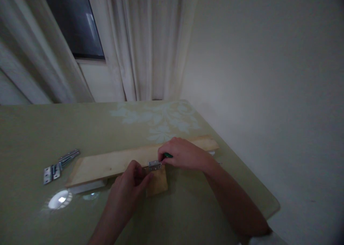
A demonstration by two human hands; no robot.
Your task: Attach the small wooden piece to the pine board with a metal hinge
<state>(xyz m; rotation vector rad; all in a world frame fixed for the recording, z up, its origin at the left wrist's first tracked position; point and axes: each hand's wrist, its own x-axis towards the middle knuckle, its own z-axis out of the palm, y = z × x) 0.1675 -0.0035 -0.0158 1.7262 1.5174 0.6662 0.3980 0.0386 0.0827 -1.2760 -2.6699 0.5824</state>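
Note:
A long pale wooden board [107,162] lies raised on white supports. Against its near edge sits a small square wooden piece [157,183], and a metal hinge [154,165] lies across the seam between the two. My left hand [131,180] is closed on the small piece's left side, with its thumb by the hinge's lower edge. My right hand [182,153] rests over the board, just right of the hinge. Its fingers are closed round a slim green object [168,155], mostly hidden, whose kind I cannot make out.
Several metal hinges [69,157] lie in a loose group left of the board, one opened flat [51,174]. A white support block [87,186] shows under the board's left end. The glossy table [40,130] meets a wall on the right; curtains hang behind.

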